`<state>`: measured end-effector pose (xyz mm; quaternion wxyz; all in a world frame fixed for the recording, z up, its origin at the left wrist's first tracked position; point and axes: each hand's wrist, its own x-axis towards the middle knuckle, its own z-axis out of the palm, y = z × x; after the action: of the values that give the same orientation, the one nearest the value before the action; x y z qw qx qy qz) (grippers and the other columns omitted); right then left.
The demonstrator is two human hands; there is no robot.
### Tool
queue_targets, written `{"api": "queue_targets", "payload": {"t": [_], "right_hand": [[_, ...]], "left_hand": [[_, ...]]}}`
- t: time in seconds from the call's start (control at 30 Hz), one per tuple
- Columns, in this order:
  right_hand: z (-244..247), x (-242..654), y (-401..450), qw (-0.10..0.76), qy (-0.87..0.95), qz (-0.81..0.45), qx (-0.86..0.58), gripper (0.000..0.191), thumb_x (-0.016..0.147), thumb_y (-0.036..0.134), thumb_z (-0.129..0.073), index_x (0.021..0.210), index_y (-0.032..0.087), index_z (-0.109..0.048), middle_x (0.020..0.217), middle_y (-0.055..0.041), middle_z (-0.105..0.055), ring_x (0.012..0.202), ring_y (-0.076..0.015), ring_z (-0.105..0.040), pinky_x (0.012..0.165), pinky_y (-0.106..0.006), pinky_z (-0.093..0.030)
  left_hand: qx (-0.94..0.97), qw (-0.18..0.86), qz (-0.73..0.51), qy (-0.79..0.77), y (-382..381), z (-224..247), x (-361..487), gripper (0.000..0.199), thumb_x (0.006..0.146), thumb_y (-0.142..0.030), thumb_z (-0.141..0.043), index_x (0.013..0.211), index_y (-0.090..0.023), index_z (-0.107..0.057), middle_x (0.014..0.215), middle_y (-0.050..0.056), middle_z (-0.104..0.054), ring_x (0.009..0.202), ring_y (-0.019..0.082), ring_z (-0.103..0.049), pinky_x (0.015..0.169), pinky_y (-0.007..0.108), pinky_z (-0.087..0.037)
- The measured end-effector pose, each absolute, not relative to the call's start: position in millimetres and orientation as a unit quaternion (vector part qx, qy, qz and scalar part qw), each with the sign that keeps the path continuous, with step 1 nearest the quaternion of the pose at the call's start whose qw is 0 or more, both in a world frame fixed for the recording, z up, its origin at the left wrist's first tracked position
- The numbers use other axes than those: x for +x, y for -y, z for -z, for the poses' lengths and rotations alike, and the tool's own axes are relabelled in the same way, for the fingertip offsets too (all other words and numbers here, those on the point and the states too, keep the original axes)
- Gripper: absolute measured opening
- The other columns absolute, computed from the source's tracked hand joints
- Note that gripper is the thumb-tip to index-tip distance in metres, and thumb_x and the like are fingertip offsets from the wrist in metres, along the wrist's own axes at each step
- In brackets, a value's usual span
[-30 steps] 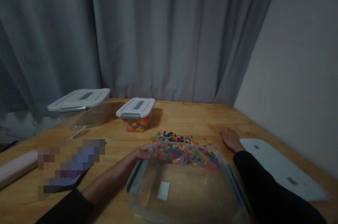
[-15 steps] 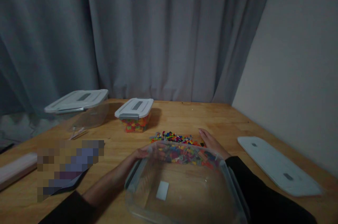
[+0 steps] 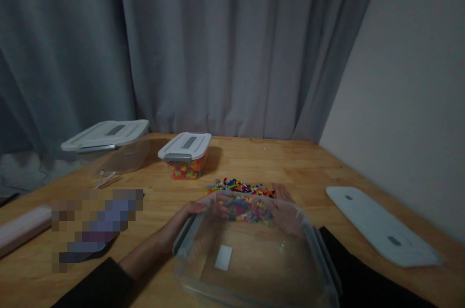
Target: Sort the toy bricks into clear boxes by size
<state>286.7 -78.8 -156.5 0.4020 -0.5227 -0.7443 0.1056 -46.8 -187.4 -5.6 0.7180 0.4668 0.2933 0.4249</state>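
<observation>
A clear plastic box (image 3: 254, 269) without a lid stands close in front of me, a white label on it. Behind it lies a pile of small colourful toy bricks (image 3: 240, 187), partly seen through its wall. My left hand (image 3: 199, 207) reaches round the box's far left corner to the pile's left side; its fingers show blurred through the plastic and look stretched out. At the pile's right edge, my right hand (image 3: 284, 195) lies with its fingers extended and apart, its lower part behind the clear wall. I see nothing held in either hand.
A white lid (image 3: 381, 225) lies on the table at right. Further back stand a small lidded box of orange and red pieces (image 3: 187, 167) and a larger lidded clear box (image 3: 131, 158). At left are a pixelated flat item (image 3: 98, 230) and a pale long case (image 3: 25, 228).
My right hand has come lower and closer behind the box, its fingers now turned against the pile's right edge. Bricks seen through the wall have shifted left. My left hand has barely moved.
</observation>
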Motion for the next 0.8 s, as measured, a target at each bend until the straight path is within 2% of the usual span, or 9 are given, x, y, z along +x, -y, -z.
{"api": "queue_targets", "payload": {"t": [0.07,0.17,0.37,0.47,0.6,0.73,0.8], "right_hand": [[144,271,68,0.389,0.732,-0.14,-0.541,0.068,0.089,0.053,-0.063,0.147,0.022,-0.045,0.154,-0.0154,-0.045,0.147,-0.0407,-0.035,0.124,-0.059,-0.025],[131,252,58,0.383,0.729,-0.179,-0.539,0.071,0.091,0.059,-0.056,0.144,0.013,-0.046,0.152,-0.0194,-0.046,0.145,-0.0338,-0.04,0.126,-0.05,-0.026],[122,253,57,0.419,0.709,-0.217,-0.524,0.062,0.098,0.063,-0.04,0.139,0.017,-0.048,0.142,-0.0146,-0.055,0.132,-0.0237,-0.054,0.116,-0.041,-0.042],[119,258,57,0.46,0.69,-0.222,-0.512,0.057,0.097,0.064,-0.04,0.127,0.018,-0.057,0.13,-0.013,-0.061,0.122,-0.0232,-0.06,0.108,-0.041,-0.048],[115,258,56,0.483,0.698,-0.204,-0.488,0.047,0.094,0.06,-0.05,0.112,0.019,-0.066,0.12,-0.0129,-0.062,0.114,-0.0243,-0.061,0.106,-0.043,-0.048],[107,259,59,0.504,0.703,-0.191,-0.464,0.042,0.091,0.057,-0.055,0.104,0.02,-0.07,0.115,-0.0132,-0.063,0.114,-0.0254,-0.059,0.107,-0.045,-0.046],[98,262,64,0.529,0.684,-0.202,-0.459,0.044,0.091,0.059,-0.055,0.099,0.019,-0.071,0.113,-0.014,-0.064,0.113,-0.0258,-0.059,0.106,-0.045,-0.046]], "left_hand": [[0.461,0.723,-0.429,-0.285,186,8,-47,0.029,0.077,-0.035,-0.06,0.091,-0.02,-0.08,0.083,0.006,-0.08,0.084,0.027,-0.069,0.098,0.039,-0.044],[0.474,0.715,-0.43,-0.281,184,10,-48,0.024,0.075,-0.039,-0.064,0.083,-0.022,-0.079,0.091,0.007,-0.08,0.088,0.028,-0.068,0.096,0.04,-0.045],[0.502,0.657,-0.461,-0.323,190,-3,-47,0.024,0.08,-0.04,-0.068,0.091,-0.026,-0.083,0.1,0.006,-0.081,0.115,0.035,-0.066,0.115,0.048,-0.037],[0.481,0.689,-0.453,-0.299,184,-2,-45,0.03,0.082,-0.036,-0.064,0.1,-0.022,-0.083,0.108,0.007,-0.082,0.119,0.036,-0.066,0.117,0.051,-0.037],[0.471,0.757,-0.39,-0.229,165,10,-39,0.046,0.079,-0.026,-0.058,0.121,-0.017,-0.077,0.126,0.009,-0.076,0.131,0.034,-0.06,0.123,0.05,-0.03],[0.465,0.772,-0.364,-0.234,158,17,-33,0.052,0.069,-0.025,-0.057,0.114,-0.014,-0.079,0.119,0.012,-0.079,0.125,0.036,-0.064,0.123,0.053,-0.028],[0.475,0.761,-0.37,-0.243,161,19,-34,0.049,0.069,-0.026,-0.057,0.11,-0.014,-0.08,0.116,0.013,-0.08,0.122,0.037,-0.066,0.122,0.056,-0.029]]}}
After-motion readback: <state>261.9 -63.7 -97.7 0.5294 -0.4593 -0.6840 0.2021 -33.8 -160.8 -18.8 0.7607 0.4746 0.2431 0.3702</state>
